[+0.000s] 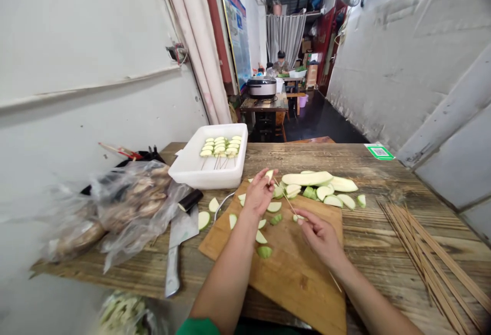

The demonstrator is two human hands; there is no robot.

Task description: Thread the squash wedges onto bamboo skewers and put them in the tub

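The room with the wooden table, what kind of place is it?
Probably a small eatery or its food-prep room. A white tub holds skewered slices, a cleaver lies beside a cutting board, and a QR code card sits on the wooden table.

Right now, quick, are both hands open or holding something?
Left hand: closed, pinching a zucchini slice.
Right hand: closed, holding a thin skewer.

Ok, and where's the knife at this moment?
In the head view, the knife lies on the wooden table to the left of the cutting board, right of the plastic bag, with its handle toward the near edge.
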